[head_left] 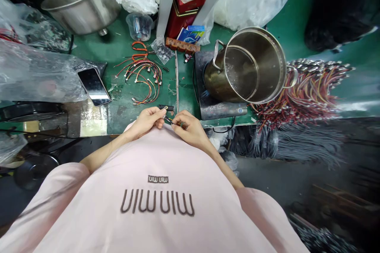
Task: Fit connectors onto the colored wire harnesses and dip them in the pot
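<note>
My left hand (149, 121) is closed, thumb and fingers pinching a small metallic piece (165, 116) whose kind is too small to tell. Close beside it, my right hand (191, 129) wraps around a slim dark tool (169, 120), its thin end reaching toward the left fingertips. Most of that tool is hidden in the fingers. Both hands are just over the front edge of the green table (118, 116), in front of my pink shirt. Just beyond them lies a short black object (170, 107). Farther in are a loose bunch of thin wires with connectors (148, 77) and orange-handled pliers (139, 50).
To the right, a deep metal pot (215, 83) stands on a dark hot plate (210, 110), beside a heap of red and yellow wires (308, 95). At left are a phone (94, 86), plastic bags (38, 71) and a steel basin (83, 8). Grey cables (297, 140) sit below the table edge.
</note>
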A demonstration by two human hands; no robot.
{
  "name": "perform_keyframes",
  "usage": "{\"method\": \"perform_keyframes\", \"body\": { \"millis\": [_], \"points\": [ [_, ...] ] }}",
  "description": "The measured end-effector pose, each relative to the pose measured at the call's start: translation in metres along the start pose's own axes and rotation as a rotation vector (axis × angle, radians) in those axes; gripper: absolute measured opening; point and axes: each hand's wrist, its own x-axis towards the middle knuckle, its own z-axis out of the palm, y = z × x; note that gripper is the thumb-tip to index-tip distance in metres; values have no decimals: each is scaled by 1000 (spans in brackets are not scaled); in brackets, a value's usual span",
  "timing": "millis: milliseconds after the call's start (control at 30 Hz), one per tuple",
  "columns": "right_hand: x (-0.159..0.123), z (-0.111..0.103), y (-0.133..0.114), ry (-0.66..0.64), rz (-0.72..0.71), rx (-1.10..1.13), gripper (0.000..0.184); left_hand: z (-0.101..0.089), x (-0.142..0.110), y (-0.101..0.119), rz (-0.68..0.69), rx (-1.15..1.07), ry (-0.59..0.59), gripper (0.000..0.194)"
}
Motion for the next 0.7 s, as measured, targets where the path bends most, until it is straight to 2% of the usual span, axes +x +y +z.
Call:
{"method": "perform_keyframes", "body": {
  "millis": [167, 400, 567, 700],
  "points": [
    [3, 9, 5, 46, -11, -12, 9, 2, -2, 2, -23, 23, -8, 47],
    [3, 7, 2, 72, -8, -24, 9, 0, -2, 4, -63, -47, -8, 46],
    [6, 15, 3, 134, -66, -49, 10, -1, 0, 4, -93, -86, -27, 49],
    [8, 4, 0, 50, -18, -26, 10, -2, -1, 5, -90, -86, -23, 46]
  ]
}}
